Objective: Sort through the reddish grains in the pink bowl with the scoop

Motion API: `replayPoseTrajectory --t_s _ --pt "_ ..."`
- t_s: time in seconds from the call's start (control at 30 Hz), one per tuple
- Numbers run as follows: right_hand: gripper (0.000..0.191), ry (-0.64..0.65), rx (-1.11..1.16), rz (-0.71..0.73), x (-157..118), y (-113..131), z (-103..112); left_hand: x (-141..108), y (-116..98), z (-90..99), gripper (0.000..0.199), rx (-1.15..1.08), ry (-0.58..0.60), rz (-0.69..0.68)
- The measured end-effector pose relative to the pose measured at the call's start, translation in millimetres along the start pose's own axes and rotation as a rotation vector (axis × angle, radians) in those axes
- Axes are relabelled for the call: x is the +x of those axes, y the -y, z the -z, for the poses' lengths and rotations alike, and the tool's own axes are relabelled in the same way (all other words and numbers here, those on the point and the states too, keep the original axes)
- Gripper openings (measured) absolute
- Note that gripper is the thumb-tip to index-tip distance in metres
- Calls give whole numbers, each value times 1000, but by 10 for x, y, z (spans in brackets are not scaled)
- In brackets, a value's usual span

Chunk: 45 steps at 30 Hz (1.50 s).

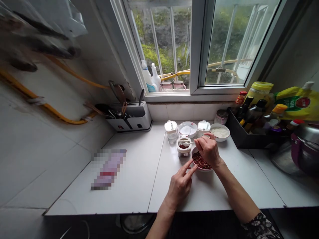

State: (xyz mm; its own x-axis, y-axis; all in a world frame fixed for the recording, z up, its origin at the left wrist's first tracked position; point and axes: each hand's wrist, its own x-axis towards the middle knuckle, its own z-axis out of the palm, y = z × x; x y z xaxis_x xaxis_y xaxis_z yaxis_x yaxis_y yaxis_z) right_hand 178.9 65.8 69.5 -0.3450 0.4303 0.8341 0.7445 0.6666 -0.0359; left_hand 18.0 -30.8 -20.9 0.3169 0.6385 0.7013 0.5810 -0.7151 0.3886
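Observation:
My right hand (208, 150) hovers over a small pink-rimmed bowl (200, 168) filled with dark red peppercorn-like grains. Its thumb and fingers pinch the thin handle of a small metal spoon (186, 143), whose bowl reaches left over an open white spice jar (183, 150) holding similar red grains. My left hand (179, 186) rests just left of the bowl, holding nothing, with fingers spread. Behind them stands a white bowl of white paste (219, 132), beside several lidded condiment jars (188, 130).
A utensil caddy (128, 117) stands at the counter's left back, below a window with spray bottles on its sill. A black tray of sauce bottles (251, 130) and a metal pot (306, 149) sit right. A blurred packet (108, 169) lies left on the white counter.

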Motion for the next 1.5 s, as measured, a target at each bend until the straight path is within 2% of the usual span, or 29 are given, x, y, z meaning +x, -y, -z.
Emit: replayPoseTrajectory --t_s 0.07,0.2,0.27,0.33,0.5,0.73,1.13,1.37,1.5 --pt "34 -47 14 -38 -16 -35 25 1 -2 3 59 12 3 9" --pt "36 -130 121 -242 -100 -224 106 4 -2 4 60 9 4 17" --pt "38 -96 160 -334 -171 -338 144 3 0 4 60 -2 4 15" --pt "40 -9 164 -380 -242 -433 167 -2 3 6 61 -6 4 22" --pt "39 198 83 -326 -328 -494 130 -10 8 20 63 -1 16 34" --pt "40 336 107 -315 -342 -369 42 -8 17 27 63 -10 31 25" --pt "46 333 297 -560 -285 -441 160 -26 30 21 62 -9 29 22" --pt "42 370 262 -444 -289 -355 92 -16 28 24 63 4 32 16" --pt "43 387 287 -460 -289 -349 88 -2 16 31 64 -15 30 16"
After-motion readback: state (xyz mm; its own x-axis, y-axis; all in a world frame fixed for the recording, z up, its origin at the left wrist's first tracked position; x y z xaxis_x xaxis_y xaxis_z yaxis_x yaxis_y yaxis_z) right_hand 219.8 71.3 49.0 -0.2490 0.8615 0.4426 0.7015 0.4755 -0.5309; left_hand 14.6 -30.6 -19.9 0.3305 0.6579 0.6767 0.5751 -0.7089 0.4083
